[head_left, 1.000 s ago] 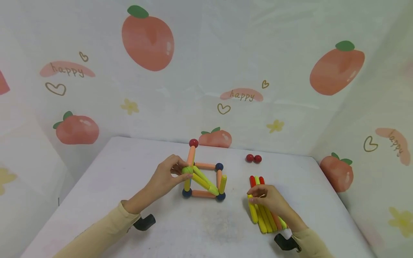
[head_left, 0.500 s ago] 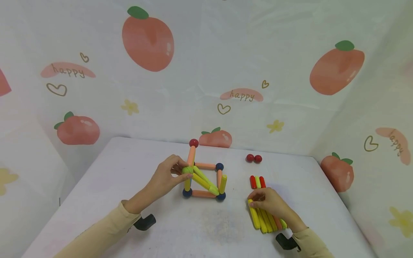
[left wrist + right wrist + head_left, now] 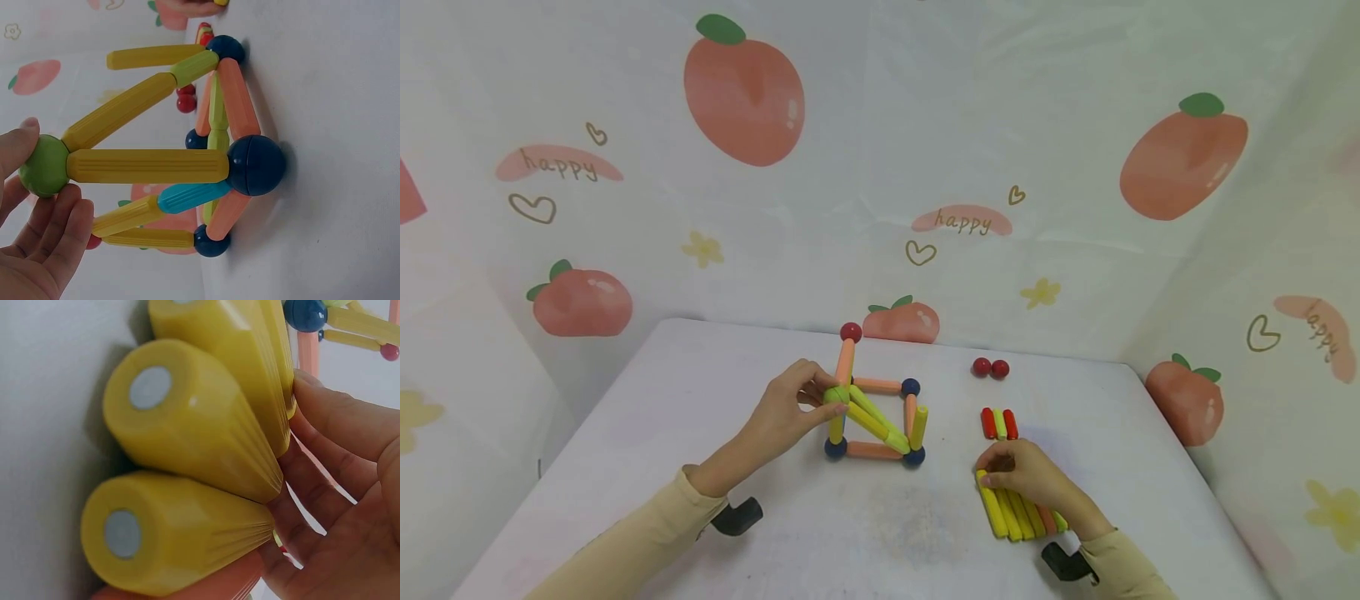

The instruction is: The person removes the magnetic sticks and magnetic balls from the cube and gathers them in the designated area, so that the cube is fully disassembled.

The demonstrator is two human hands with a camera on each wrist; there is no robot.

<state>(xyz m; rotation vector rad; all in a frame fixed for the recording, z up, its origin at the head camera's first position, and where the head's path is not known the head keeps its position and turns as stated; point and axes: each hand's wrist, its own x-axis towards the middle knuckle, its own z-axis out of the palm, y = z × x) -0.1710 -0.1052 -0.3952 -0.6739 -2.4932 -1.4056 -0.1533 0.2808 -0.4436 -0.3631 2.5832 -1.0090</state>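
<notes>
In the head view my left hand point(image 3: 797, 400) pinches a green ball point(image 3: 45, 166) at the upper corner of a magnetic stick-and-ball frame. Yellow magnetic rods point(image 3: 150, 165) run from that ball down to dark blue balls point(image 3: 255, 165) at the base. Salmon rods point(image 3: 874, 451) join the blue balls, and a red ball point(image 3: 851, 332) tops a far corner. My right hand point(image 3: 1026, 471) pinches the upper end of the leftmost yellow rod point(image 3: 992, 505), thumb along its side. This rod lies against a row of yellow rods point(image 3: 187, 412), whose far ends are hidden behind the fingers.
Short red and lime rods point(image 3: 1000, 423) lie just beyond my right hand. Farther back, two red balls point(image 3: 991, 367) sit together on the white table point(image 3: 865, 533). A printed cloth wall point(image 3: 850, 208) stands behind.
My right hand has drawn the leftmost yellow rod slightly toward me and in line with the row. The short rods behind are more exposed. My left hand holds still.
</notes>
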